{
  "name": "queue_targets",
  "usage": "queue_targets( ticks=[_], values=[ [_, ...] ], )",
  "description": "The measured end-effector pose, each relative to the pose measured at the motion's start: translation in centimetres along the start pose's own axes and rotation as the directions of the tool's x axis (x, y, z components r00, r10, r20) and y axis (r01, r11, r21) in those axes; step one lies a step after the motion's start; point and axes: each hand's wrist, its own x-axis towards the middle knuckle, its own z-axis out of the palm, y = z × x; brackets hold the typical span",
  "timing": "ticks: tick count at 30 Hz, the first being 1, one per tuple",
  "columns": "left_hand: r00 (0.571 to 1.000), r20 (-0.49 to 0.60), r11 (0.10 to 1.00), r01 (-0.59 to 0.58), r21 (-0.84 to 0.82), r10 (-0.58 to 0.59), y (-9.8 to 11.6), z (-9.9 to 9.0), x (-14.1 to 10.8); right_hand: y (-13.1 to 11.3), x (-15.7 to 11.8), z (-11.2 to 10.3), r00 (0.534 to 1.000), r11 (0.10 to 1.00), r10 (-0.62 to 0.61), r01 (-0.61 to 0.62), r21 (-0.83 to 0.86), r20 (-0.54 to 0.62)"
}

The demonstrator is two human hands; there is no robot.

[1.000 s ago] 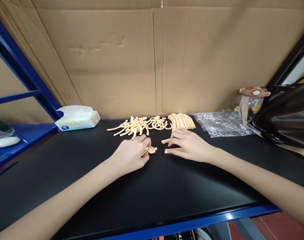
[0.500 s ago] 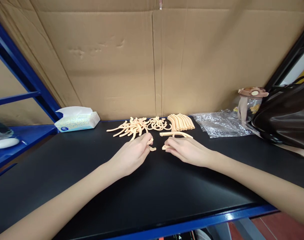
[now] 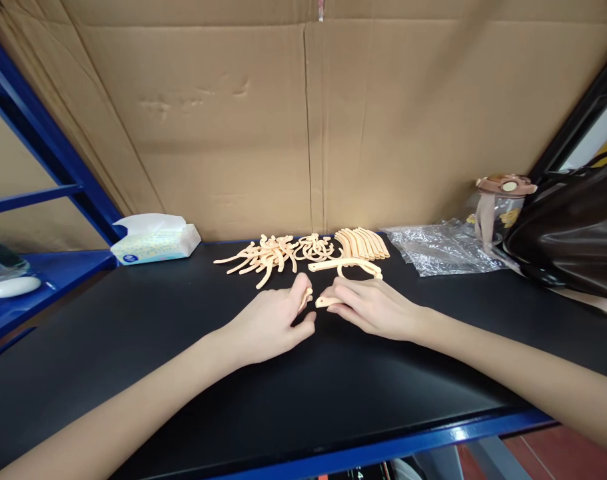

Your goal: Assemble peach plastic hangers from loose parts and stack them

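Over the middle of the black tabletop, my left hand point(image 3: 278, 320) is closed on a small peach-coloured curved plastic piece point(image 3: 306, 299), mostly hidden by the fingers. Facing it, my right hand point(image 3: 370, 303) grips a peach-coloured plastic strip point(image 3: 325, 303); its end, with a small hole, sticks out toward the left hand. A narrow gap separates the two pieces. Just beyond my right hand lies a joined pair of curved strips point(image 3: 328, 265), forming a loop. Farther back are a loose pile of curved strips point(image 3: 273, 252), a heap of ring-like pieces point(image 3: 316, 248) and a neat row of strips point(image 3: 362, 243).
A tissue box point(image 3: 156, 243) stands at the back left of the black tabletop point(image 3: 303, 393). On the back right are a clear plastic bag point(image 3: 436, 248), a drinking bottle point(image 3: 503, 207) and a dark leather bag point(image 3: 573, 233). Cardboard point(image 3: 223, 133) walls off the back.
My hands have come closer together and slightly nearer to me, with the two pieces almost meeting. The joined strips behind my right hand have shifted left and show more of their loop.
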Motion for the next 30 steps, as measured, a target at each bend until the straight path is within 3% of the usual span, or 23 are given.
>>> queue_targets(
  ticks=[10, 18, 30],
  values=[
    [0.999, 0.043, 0.995, -0.007, -0.102, 0.011, 0.17, 0.72, 0.08, -0.11, -0.24, 0.55, 0.997, 0.998, -0.014, 0.018, 0.054, -0.076],
    [0.994, 0.068, 0.992, -0.089, 0.091, 0.083, 0.13, 0.07, -0.29, -0.62, -0.35, 0.7, 0.994, 0.995, 0.011, -0.001, 0.098, -0.107],
    [0.994, 0.103, 0.969, -0.064, 0.238, 0.04, 0.28, 0.59, -0.44, -0.64, -0.32, 0.63, 0.999, 0.994, 0.008, -0.002, 0.109, -0.053]
  ],
)
